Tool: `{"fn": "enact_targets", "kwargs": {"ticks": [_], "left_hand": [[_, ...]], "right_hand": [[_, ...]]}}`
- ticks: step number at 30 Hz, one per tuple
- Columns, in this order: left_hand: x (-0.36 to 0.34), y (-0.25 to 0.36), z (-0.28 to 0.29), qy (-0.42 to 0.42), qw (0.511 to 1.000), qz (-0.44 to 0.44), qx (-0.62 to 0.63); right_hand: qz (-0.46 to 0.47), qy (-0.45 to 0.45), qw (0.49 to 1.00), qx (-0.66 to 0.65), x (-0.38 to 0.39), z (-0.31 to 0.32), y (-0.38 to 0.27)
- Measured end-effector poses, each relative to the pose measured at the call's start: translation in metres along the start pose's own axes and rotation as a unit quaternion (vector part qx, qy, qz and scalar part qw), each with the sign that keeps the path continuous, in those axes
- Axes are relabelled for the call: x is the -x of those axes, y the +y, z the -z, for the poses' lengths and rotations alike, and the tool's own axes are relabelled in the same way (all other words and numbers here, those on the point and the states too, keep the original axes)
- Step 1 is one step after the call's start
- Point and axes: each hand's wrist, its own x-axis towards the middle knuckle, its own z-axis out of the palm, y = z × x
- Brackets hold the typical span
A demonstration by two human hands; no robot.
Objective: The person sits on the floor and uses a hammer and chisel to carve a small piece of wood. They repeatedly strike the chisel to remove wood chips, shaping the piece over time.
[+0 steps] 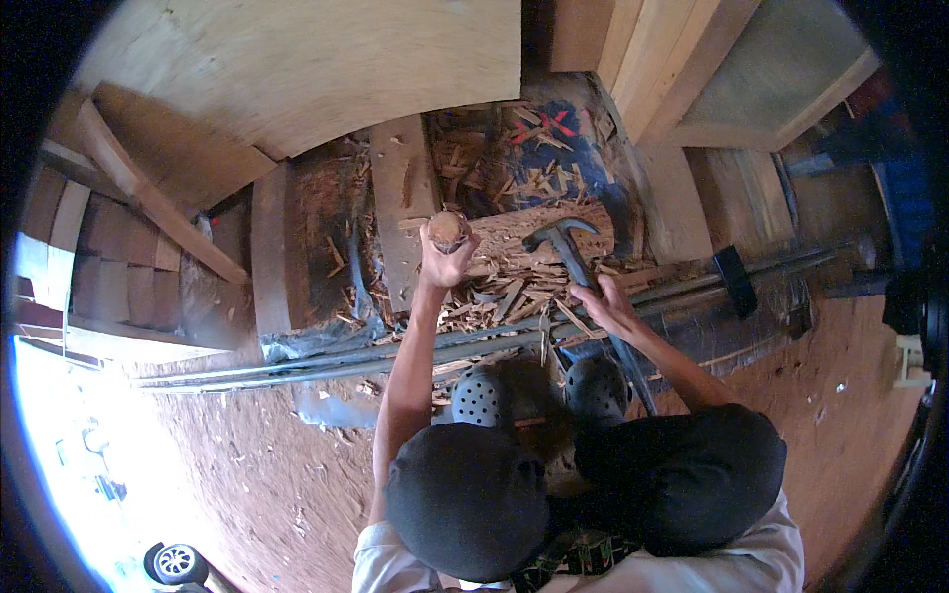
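My left hand (447,261) is closed around a round-ended wooden piece (450,229), seen almost end-on; its lower part is hidden. It is held upright at the left end of a chipped, pale wooden block (588,219). My right hand (608,305) grips the shaft of a dark claw hammer (565,239). The hammer's head hangs over the right part of the block, apart from the left hand, and its shaft runs down toward my knees. Loose wood chips (499,304) lie heaped along the block's near side.
Long grey pipes (297,373) cross in front of my perforated shoes (479,397). A black flat object (734,282) rests on them at right. Large plywood (326,59) and framed panels (682,69) stand at the back. A curved plank (158,198) leans at left; a wheel (176,563) is lower left.
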Motion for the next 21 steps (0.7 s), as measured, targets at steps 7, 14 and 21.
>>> {"fn": "enact_targets", "kwargs": {"ticks": [7, 14, 21], "left_hand": [[0.002, 0.003, 0.018, -0.109, 0.978, -0.041, -0.171], [0.003, 0.011, 0.008, -0.110, 0.988, -0.009, -0.105], [0.003, 0.012, 0.012, -0.137, 0.950, -0.125, -0.251]], "right_hand": [[0.150, 0.016, 0.974, -0.167, 0.028, 0.033, -0.125], [0.376, 0.068, 0.921, 0.077, 0.034, 0.031, -0.203], [0.205, -0.038, 0.962, 0.178, 0.035, 0.032, -0.220]]}}
